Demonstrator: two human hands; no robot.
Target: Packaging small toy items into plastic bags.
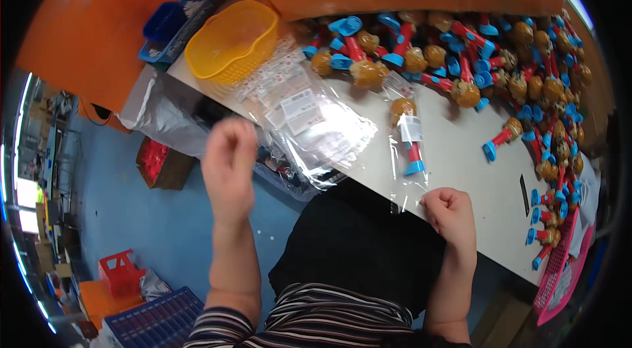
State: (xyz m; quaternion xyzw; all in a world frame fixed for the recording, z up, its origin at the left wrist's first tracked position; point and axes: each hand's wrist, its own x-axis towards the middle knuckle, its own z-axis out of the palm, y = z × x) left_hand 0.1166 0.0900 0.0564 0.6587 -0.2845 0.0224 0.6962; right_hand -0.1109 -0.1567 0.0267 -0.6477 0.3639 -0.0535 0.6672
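Note:
In front of me on the white table lies a clear plastic bag with a toy figure inside; the figure has a brown round head, a red body and a blue base. A white label shows on it. My right hand is closed at the bag's near right corner, fingers pinched against the film. My left hand is raised beyond the table's front edge, its fingers curled and slightly blurred; anything inside them is hidden. Nearest to it spreads a pile of clear bags with printed labels.
Many similar toy figures heap along the back and right. A yellow basket and blue bins stand at the back left. At the right edge hangs a pink basket. A carton of red pieces stands on the floor.

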